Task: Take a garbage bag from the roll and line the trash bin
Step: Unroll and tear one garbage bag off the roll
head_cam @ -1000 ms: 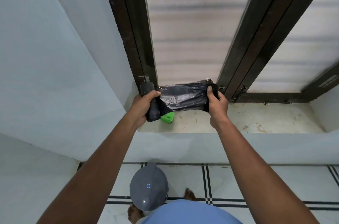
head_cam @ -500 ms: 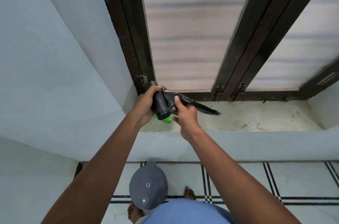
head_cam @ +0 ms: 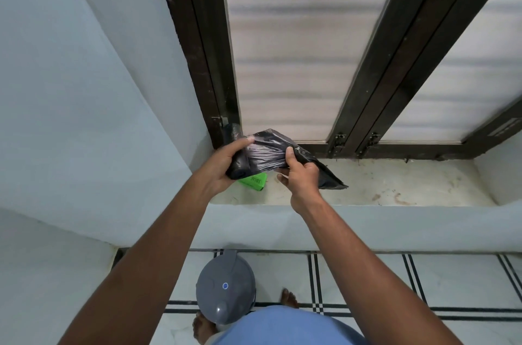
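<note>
My left hand (head_cam: pixel 223 165) grips a black roll of garbage bags (head_cam: pixel 240 165) above the left end of the window sill. From the roll a flat black bag (head_cam: pixel 268 151) stretches to the right, and my right hand (head_cam: pixel 300 178) pinches it near the middle. The bag's free end (head_cam: pixel 330 179) hangs past my right hand, over the sill. On the floor below stands the grey trash bin (head_cam: pixel 226 288) with its domed lid on, close to my feet.
A green label wrapper (head_cam: pixel 254 181) lies on the stone window sill (head_cam: pixel 395 186) under the roll. Dark window frames (head_cam: pixel 209 62) rise behind. A pale wall (head_cam: pixel 84 90) closes the left side. The tiled floor (head_cam: pixel 423 282) has black lines.
The bag was first pulled wide between my hands, then my right hand came in close to the roll. Now it holds the bag a little further right, with more bag unrolled.
</note>
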